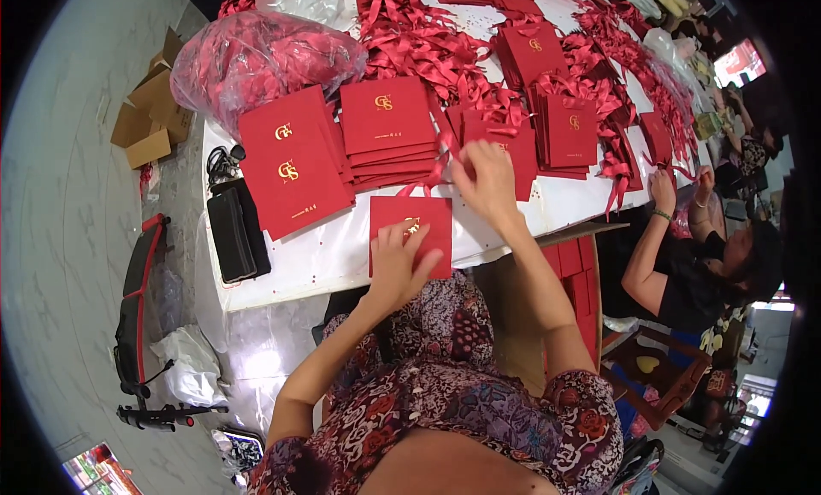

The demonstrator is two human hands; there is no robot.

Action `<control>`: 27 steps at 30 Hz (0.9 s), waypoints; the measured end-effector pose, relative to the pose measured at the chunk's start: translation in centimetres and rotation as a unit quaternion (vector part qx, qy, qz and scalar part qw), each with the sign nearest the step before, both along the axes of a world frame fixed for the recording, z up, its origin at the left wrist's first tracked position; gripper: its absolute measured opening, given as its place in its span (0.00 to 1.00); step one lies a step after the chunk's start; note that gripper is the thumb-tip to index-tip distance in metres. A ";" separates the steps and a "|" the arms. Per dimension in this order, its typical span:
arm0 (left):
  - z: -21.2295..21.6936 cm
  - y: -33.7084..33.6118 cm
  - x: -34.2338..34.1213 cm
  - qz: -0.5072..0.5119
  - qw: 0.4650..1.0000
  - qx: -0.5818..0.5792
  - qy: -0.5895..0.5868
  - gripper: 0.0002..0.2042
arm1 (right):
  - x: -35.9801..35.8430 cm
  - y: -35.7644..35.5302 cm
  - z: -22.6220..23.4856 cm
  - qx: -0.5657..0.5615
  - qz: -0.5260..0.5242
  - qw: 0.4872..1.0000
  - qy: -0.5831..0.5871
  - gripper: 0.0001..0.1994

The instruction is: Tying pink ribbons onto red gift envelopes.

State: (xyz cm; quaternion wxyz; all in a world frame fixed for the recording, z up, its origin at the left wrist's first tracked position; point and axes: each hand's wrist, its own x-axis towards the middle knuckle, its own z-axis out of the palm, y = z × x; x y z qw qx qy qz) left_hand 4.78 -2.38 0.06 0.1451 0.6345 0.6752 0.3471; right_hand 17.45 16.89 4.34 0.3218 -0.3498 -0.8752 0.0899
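Observation:
A small red paper bag [385, 217] with a gold emblem lies flat at the near table edge. My left hand [395, 262] rests on its face with fingers spread, partly covering the emblem. A red ribbon [438, 170] runs up from the bag's top edge. Just beyond the bag, my right hand [489, 180] pinches the ribbon between thumb and fingers. Behind it stands a pile of matching red bags [389, 123], and larger red bags [299, 183] lie overlapped to the left.
Beyond are heaped red ribbons [419, 46] and a clear plastic sack [256, 63] of red material. A black wallet-like case [231, 234] lies at the table's left edge. A co-worker [684, 255] handles a ribboned bag at right. An open cardboard box [154, 118] stands on the floor.

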 end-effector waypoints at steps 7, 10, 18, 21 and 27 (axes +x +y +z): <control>-3.2 5.5 -0.6 0.021 0.855 -0.066 -0.515 0.18 | 1.7 -8.5 -0.9 -0.041 0.100 0.994 0.017 0.08; -1.3 6.7 -0.9 -0.078 0.789 -0.150 -0.591 0.16 | 2.3 -9.1 -2.2 -0.048 0.108 0.993 0.004 0.09; -1.8 7.8 -1.8 -0.053 0.877 -0.183 -0.441 0.21 | 3.4 -8.7 -2.1 -0.143 0.036 0.983 0.106 0.07; 2.8 6.7 -1.5 -0.103 0.984 -0.074 -0.125 0.13 | 4.7 -7.9 -2.7 -0.189 -0.008 0.961 0.204 0.06; 4.2 7.3 -3.7 -0.085 0.982 0.056 0.157 0.32 | 7.7 -6.8 -4.2 -0.176 -0.016 0.939 0.294 0.06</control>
